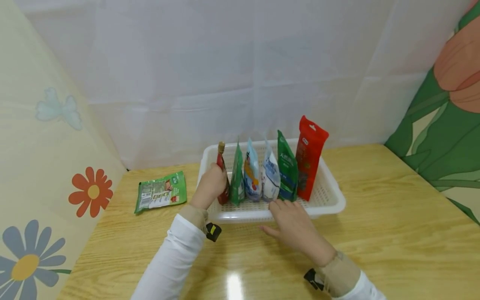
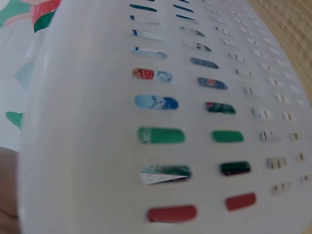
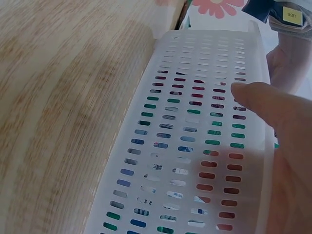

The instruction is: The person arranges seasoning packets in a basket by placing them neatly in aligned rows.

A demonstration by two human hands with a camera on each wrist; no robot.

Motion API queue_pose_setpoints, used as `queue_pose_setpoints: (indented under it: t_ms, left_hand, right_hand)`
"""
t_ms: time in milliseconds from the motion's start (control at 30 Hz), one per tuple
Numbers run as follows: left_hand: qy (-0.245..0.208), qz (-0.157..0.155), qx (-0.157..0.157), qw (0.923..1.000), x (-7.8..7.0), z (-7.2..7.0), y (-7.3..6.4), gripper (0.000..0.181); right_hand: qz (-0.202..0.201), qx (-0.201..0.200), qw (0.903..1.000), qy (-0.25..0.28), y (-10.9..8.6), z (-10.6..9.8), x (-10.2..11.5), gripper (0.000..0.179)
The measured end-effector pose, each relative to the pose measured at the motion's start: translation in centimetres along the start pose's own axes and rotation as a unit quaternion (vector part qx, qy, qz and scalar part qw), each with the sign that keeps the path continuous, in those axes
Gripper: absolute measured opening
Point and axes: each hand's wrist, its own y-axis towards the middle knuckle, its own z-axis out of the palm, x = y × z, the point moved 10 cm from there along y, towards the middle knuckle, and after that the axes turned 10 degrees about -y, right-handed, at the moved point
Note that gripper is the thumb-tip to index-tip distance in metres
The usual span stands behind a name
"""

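Observation:
A white plastic basket (image 1: 240, 216) with slotted walls holds several upright packets. Inside its left end my left hand (image 1: 213, 183) grips a dark red packet (image 1: 223, 192) with a gold-brown top; the fingertips are hidden. My right hand (image 1: 294, 221) holds the front rim, with fingers over the edge and the thumb (image 3: 253, 97) against the outer wall in the right wrist view. To the right of the red packet stand a green packet (image 1: 237, 177), a light blue packet (image 1: 252, 175), a white-blue packet (image 1: 271, 177), a dark green packet (image 1: 287, 171) and a tall bright red packet (image 1: 310, 158).
A green packet (image 1: 161, 193) with a white label lies flat on the wooden table (image 1: 382, 233), left of the basket. A white cloth (image 1: 225, 62) hangs behind the table. Flower-printed panels (image 1: 52, 158) stand at both sides.

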Motion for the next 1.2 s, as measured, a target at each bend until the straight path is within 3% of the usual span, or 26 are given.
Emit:
queue_pose_setpoints:
  t_ms: [167, 333, 500, 767, 1067, 1200]
  left_hand:
    - [0.012, -0.009, 0.037, 0.9992, 0.2, 0.5, 0.1, 0.037]
    - [0.021, -0.013, 0.051, 0.9984, 0.2, 0.7, 0.1, 0.04]
    - [0.006, -0.029, 0.047, 0.9985, 0.3, 0.6, 0.0, 0.039]
    - [0.011, -0.054, 0.015, 0.9984, 0.5, 0.1, -0.4, 0.037]
    - [-0.036, -0.066, 0.024, 0.9968, 1.3, 0.4, -0.5, 0.039]
    - [-0.052, -0.059, 0.036, 0.9963, 1.1, 0.6, -0.6, 0.052]
  right_hand:
    - [0.001, -0.003, 1.0, -0.002, 0.0, 0.0, 0.0, 0.042]
    - [0.001, -0.009, 1.0, -0.004, -0.1, 0.0, -0.1, 0.043]
    - [0.001, -0.012, 0.9999, -0.004, -0.1, -0.1, -0.2, 0.043]
    - [-0.007, -0.021, 0.9997, -0.005, -0.2, -0.1, 0.1, 0.042]
    - [-0.005, -0.018, 0.9998, -0.004, -0.1, 0.0, 0.1, 0.043]
    - [-0.002, -0.01, 0.9999, -0.001, -0.1, 0.0, 0.0, 0.044]
